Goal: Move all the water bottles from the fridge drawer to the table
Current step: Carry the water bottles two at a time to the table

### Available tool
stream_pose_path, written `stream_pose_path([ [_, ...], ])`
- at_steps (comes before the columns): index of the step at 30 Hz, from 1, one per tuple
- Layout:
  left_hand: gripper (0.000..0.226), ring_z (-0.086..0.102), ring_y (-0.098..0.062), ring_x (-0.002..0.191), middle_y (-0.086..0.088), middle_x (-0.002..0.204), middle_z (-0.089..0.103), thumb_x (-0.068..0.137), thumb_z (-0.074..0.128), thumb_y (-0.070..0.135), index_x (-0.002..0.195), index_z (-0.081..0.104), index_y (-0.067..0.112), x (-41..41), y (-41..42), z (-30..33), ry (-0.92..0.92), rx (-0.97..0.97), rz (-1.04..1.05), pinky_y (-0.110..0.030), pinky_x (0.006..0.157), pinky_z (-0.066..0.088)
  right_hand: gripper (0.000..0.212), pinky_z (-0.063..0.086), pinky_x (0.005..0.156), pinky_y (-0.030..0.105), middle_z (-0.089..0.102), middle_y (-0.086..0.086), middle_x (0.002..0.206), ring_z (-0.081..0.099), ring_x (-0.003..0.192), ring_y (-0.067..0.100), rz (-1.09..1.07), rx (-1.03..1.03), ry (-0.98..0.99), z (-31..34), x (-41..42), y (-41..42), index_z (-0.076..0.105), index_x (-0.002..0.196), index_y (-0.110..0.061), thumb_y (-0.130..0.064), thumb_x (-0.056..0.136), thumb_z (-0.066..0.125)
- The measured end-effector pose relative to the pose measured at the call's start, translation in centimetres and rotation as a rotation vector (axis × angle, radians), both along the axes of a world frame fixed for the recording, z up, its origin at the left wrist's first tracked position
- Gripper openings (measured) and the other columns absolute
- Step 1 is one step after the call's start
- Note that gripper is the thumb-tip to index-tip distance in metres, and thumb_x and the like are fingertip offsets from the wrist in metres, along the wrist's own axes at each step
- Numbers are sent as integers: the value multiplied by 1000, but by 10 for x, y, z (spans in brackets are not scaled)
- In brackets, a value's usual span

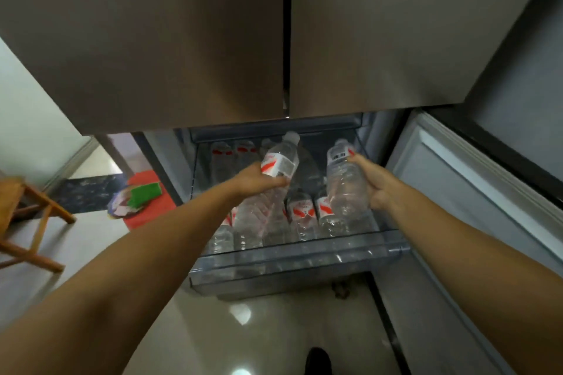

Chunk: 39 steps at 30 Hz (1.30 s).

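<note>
Closed fridge doors (213, 39) overhung the open drawer (289, 265) of bottles (301, 213); each grip, left (256, 181) and right (376, 184), clamped one bottle.

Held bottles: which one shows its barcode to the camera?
The bottle in the right hand: that bottle shows a barcode near its top. The left hand's bottle shows a red-and-white label instead.

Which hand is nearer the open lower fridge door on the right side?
Right. The right hand, gripping a bottle, is just beside the door; the left hand holds another bottle farther left, over the drawer.
</note>
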<state>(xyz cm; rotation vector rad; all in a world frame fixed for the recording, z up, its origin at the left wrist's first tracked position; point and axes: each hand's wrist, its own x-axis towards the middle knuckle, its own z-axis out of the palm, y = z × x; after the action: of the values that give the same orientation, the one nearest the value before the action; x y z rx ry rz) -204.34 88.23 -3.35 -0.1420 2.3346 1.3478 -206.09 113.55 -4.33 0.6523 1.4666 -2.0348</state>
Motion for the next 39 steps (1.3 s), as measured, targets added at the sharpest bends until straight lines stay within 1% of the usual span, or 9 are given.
stream_pose_path([
  [5, 47, 67, -24, 85, -9, 97, 70, 85, 65, 38, 120, 55, 8, 0, 19, 39, -242, 370, -159, -39, 82, 55, 58, 50, 95, 44, 68, 10, 103, 68, 89, 26, -151, -205, 144, 18, 61, 18, 63, 121, -12, -43, 73, 76],
  [8, 38, 63, -26, 89, -9, 95, 67, 84, 63, 43, 103, 62, 10, 5, 43, 46, -362, 463, -219, -42, 92, 48, 58, 53, 82, 43, 70, 10, 87, 70, 76, 25, -275, -233, 257, 29, 107, 24, 65, 112, -14, -48, 66, 76],
  [11, 52, 67, -24, 85, -8, 94, 69, 75, 69, 48, 110, 61, 10, 18, 75, 42, -392, 515, -315, -38, 83, 55, 85, 56, 78, 42, 67, 12, 97, 68, 81, 26, -440, 36, 336, 35, 152, 28, 48, 135, -13, -36, 62, 84],
  [14, 37, 69, -19, 70, -7, 85, 70, 87, 63, 32, 119, 56, 14, 45, 112, 31, -305, 585, -425, -31, 64, 58, 71, 54, 89, 50, 67, 7, 110, 67, 97, 27, -520, 543, 384, 35, 200, 33, 50, 129, -20, -41, 68, 79],
  [18, 46, 69, -19, 85, -6, 101, 69, 82, 72, 28, 122, 53, 15, 89, 165, 10, -88, 480, -517, -30, 69, 57, 61, 51, 92, 38, 60, -3, 117, 61, 103, 17, -703, 848, 338, 30, 272, 39, 44, 132, -20, -35, 80, 73],
  [24, 61, 58, -14, 94, 3, 108, 59, 76, 76, 37, 124, 45, 14, 165, 221, -20, 149, 197, -765, -25, 75, 43, 64, 43, 81, 26, 53, -6, 110, 53, 96, 13, -921, 1006, 155, 7, 371, 55, 40, 132, -17, -32, 81, 74],
  [31, 55, 59, -13, 87, 9, 99, 60, 73, 75, 44, 113, 44, 23, 293, 264, -54, 169, 100, -1090, -31, 78, 48, 61, 40, 78, 23, 54, -2, 109, 53, 95, 13, -1177, 1013, -17, -23, 517, 54, 42, 131, -14, -25, 80, 75],
  [34, 72, 64, -14, 90, 6, 104, 66, 58, 70, 62, 117, 50, 26, 351, 277, -63, 161, 74, -1183, -37, 83, 54, 62, 40, 75, 20, 53, -3, 109, 53, 95, 13, -1253, 1031, -78, -33, 583, 51, 41, 132, -13, -27, 81, 74],
  [39, 65, 63, -18, 93, 4, 106, 64, 69, 72, 54, 120, 48, 22, 456, 295, -64, 184, 93, -1302, -31, 79, 49, 62, 44, 72, 20, 56, -2, 112, 58, 98, 16, -1375, 1045, -164, -45, 690, 39, 41, 130, -15, -32, 80, 74],
])
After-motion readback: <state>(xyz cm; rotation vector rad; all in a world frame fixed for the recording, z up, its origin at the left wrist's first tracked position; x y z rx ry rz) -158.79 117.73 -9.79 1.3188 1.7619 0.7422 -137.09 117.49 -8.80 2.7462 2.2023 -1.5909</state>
